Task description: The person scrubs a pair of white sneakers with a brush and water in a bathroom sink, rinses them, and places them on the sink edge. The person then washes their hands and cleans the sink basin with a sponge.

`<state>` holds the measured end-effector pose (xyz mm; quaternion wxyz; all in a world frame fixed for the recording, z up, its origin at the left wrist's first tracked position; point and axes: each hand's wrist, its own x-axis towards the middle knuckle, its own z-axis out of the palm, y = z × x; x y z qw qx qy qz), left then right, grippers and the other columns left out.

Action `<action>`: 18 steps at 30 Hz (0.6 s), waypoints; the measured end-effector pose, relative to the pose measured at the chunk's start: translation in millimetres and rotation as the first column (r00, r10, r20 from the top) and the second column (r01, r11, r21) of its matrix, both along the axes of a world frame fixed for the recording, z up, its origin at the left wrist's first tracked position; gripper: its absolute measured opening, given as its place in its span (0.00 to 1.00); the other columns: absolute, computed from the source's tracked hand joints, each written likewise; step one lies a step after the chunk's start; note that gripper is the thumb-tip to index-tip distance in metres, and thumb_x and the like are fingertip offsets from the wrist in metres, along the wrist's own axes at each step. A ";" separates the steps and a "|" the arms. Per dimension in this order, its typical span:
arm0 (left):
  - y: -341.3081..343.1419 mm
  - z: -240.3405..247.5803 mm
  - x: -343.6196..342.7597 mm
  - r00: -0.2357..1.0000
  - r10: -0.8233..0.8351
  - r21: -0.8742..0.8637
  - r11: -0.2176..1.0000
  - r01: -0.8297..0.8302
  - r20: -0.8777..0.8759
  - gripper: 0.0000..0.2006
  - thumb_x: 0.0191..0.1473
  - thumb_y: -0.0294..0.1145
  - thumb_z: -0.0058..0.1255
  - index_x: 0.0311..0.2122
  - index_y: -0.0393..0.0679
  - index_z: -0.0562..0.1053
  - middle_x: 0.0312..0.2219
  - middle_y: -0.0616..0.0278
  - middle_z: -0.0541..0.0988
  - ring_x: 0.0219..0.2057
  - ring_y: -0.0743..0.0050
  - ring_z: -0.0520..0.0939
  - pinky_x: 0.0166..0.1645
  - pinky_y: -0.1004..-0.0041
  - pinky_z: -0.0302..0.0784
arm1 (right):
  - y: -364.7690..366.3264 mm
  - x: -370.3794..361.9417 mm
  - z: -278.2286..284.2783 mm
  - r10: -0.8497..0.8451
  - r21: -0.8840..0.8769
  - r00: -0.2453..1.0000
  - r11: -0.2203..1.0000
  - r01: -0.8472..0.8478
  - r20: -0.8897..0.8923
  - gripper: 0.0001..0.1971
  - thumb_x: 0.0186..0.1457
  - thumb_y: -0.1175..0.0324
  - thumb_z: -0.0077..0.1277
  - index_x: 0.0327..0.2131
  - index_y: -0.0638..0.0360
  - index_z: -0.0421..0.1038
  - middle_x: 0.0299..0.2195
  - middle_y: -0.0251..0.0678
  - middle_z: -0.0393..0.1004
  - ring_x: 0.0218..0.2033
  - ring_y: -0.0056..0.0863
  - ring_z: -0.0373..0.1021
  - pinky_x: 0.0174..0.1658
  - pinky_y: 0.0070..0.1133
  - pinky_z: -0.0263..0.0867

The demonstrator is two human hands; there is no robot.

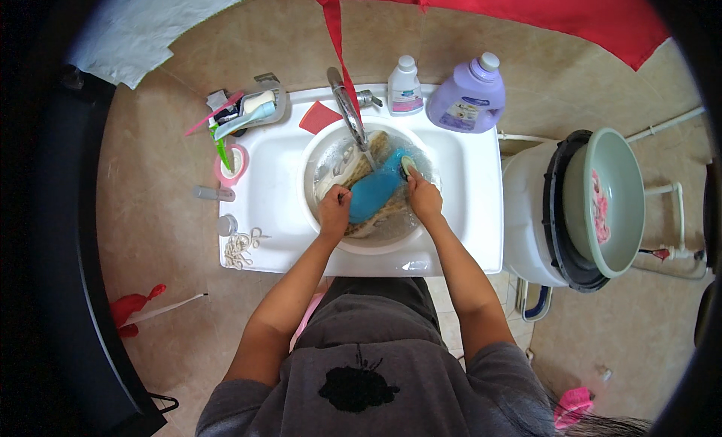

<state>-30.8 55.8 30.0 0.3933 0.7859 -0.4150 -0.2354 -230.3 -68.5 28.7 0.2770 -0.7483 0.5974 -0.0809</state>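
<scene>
Water runs from the tap onto a blue shoe sole tilted in a round white basin. My left hand is closed at the sole's near left edge, its fingers curled there. In my right hand is a small oval brush with a pale back, against the sole's far right side. Around the sole, patterned tan material and white pieces lie in the bubbly water; their full shapes are hidden.
The basin sits in a white sink. A white bottle and a purple jug stand on its back rim. Toiletries fill a clear box at left. Right of the sink, a pale green basin leans on a white barrel.
</scene>
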 end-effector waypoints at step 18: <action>-4.9 15.2 -22.8 0.543 0.505 0.279 0.850 -0.446 -0.671 0.07 0.60 0.34 0.47 0.39 0.45 0.67 0.31 0.62 0.73 0.29 0.74 0.74 0.29 0.73 0.74 | 19.8 -18.3 -6.3 0.103 -0.150 0.982 0.980 -0.127 -0.161 0.21 0.61 0.60 0.40 0.58 0.35 0.62 0.28 0.47 0.74 0.23 0.46 0.73 0.25 0.37 0.69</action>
